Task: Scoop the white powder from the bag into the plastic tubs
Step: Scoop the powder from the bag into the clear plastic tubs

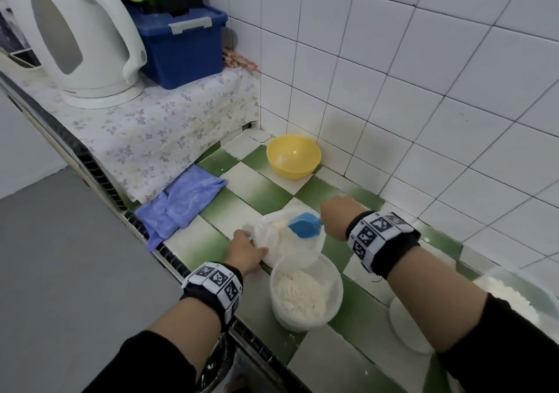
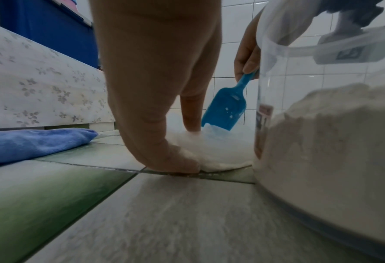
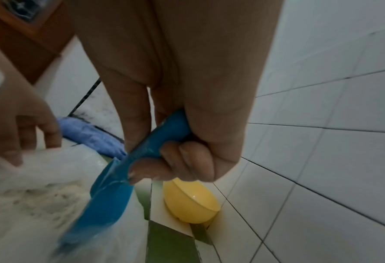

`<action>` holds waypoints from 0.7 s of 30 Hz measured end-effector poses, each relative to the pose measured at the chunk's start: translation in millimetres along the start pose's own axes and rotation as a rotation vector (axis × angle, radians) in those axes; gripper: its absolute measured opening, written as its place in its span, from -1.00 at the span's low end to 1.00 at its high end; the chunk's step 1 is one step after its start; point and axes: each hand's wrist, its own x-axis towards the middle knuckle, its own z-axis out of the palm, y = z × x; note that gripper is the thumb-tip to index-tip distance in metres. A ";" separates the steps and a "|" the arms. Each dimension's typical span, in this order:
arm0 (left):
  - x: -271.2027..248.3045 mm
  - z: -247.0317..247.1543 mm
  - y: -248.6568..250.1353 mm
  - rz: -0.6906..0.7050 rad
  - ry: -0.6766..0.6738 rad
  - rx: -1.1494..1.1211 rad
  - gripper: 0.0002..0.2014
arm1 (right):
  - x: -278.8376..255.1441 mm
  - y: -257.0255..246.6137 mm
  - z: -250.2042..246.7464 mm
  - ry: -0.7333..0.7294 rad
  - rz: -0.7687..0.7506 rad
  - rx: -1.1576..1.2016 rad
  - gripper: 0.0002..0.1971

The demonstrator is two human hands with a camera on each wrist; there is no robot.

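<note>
A clear plastic bag [image 1: 272, 238] of white powder lies open on the tiled counter. My left hand [image 1: 245, 251] grips its near edge, fingers [image 2: 164, 154] down at the counter. My right hand [image 1: 334, 215] grips the handle of a blue scoop [image 1: 305, 226], whose blade dips into the bag's mouth. In the right wrist view the scoop [image 3: 110, 195] slants down into the powder and the bag [image 3: 40, 178]. A round plastic tub [image 1: 305, 293], partly filled with powder, stands just in front of the bag. A second tub [image 1: 514, 296] with powder sits at the far right, partly behind my right arm.
A yellow bowl [image 1: 293, 156] stands in the back corner by the tiled wall. A blue cloth [image 1: 181, 205] lies left of the bag. A white lid [image 1: 405, 326] lies near the right tub. A white kettle [image 1: 75, 38] and blue box [image 1: 184, 44] sit on the raised shelf.
</note>
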 end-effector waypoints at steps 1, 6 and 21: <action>2.0 0.5 -0.9 0.001 0.003 0.013 -0.45 | 1.8 -1.6 -1.0 0.000 -0.014 -0.042 -0.79; 5.7 0.1 2.7 -0.002 0.017 -0.026 -0.64 | 10.1 4.4 -9.4 0.002 -0.034 -0.102 -0.81; 16.0 -4.3 24.7 0.002 -0.003 -0.107 -0.73 | 26.7 42.6 12.4 -0.221 0.083 0.392 -0.74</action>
